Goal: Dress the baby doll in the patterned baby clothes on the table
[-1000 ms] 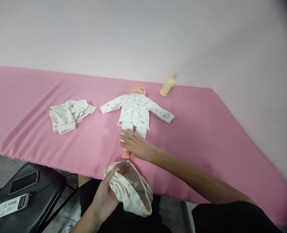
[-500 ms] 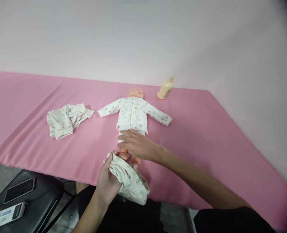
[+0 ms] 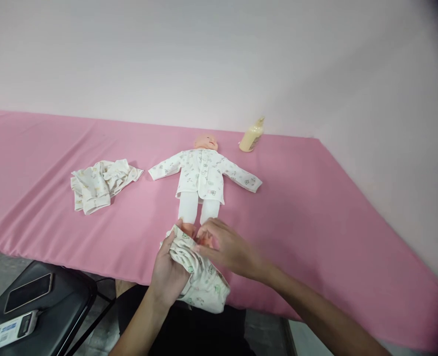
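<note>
A baby doll (image 3: 205,173) lies on its back, wearing a white printed jacket with buttons and white leg coverings. My left hand (image 3: 169,272) is closed around bunched white baby pants (image 3: 207,289) with a green print, holding their opening at the doll's feet. One foot (image 3: 188,229) meets the cloth's upper edge. Bent over the other foot, my right hand (image 3: 232,247) has its fingers curled around it, the thumb close to the pants' edge. Its fingertips are partly hidden.
Another crumpled printed garment (image 3: 102,185) lies left on the pink table cover (image 3: 296,222). A pump bottle (image 3: 251,136) stands near the back edge, by the wall. A black chair (image 3: 63,301) at lower left bears a phone (image 3: 28,292) and a white device (image 3: 7,332).
My right hand has moved from the doll's lower legs down and right to its foot, uncovering the white leg coverings. My left hand keeps hold of the bunched pants, almost unmoved.
</note>
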### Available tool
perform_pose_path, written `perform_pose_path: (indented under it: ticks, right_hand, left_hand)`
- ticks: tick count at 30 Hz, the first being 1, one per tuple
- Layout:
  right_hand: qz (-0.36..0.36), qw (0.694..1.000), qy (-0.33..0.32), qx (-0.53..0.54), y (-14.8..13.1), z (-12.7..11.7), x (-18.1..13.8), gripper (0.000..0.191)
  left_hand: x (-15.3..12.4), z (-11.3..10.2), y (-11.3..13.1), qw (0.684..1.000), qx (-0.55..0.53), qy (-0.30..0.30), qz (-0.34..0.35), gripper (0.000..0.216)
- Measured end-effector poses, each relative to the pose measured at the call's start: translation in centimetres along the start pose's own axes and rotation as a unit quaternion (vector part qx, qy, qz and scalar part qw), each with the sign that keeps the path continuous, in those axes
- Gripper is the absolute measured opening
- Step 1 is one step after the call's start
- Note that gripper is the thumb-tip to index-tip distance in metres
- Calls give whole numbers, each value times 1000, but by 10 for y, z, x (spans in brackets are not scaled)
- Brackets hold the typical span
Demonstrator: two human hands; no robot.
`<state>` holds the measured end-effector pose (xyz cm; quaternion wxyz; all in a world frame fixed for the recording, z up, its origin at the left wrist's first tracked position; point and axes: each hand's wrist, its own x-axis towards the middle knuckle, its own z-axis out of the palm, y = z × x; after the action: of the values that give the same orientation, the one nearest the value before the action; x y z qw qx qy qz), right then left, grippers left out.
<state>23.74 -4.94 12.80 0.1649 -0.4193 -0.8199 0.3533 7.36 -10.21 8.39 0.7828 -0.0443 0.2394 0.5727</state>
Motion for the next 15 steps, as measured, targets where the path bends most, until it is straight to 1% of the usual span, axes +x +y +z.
perform_pose_path:
  ticks: [2, 4, 6, 8, 11, 14, 15]
  right_hand:
    - [43, 998, -38, 27, -3, 4, -3, 33]
    - [47, 996, -64, 31, -5, 7, -2, 35]
    - [35, 996, -75, 36, -8, 7, 1, 31]
    - [19, 995, -90, 47, -10, 7, 5, 25]
    - [16, 991, -92, 95, -8, 7, 8, 5]
    - [32, 984, -79, 159, -4, 9, 10, 28]
    - [38, 981, -74, 174, -2, 9, 11, 30]
  left_hand:
    - [1, 1, -2, 1000, -5, -21, 5, 32]
    - [2, 1, -5, 999, 12, -34, 20, 32]
    - [2, 1, -6, 999, 23, -36, 34, 32]
    - [1, 0, -6, 998, 25, -26, 45, 32]
    - [1, -1, -6, 998, 24, -9, 50, 34]
    - [1, -1, -7, 998, 23, -21, 56, 36]
    - [0, 0, -7, 998, 21, -27, 56, 37]
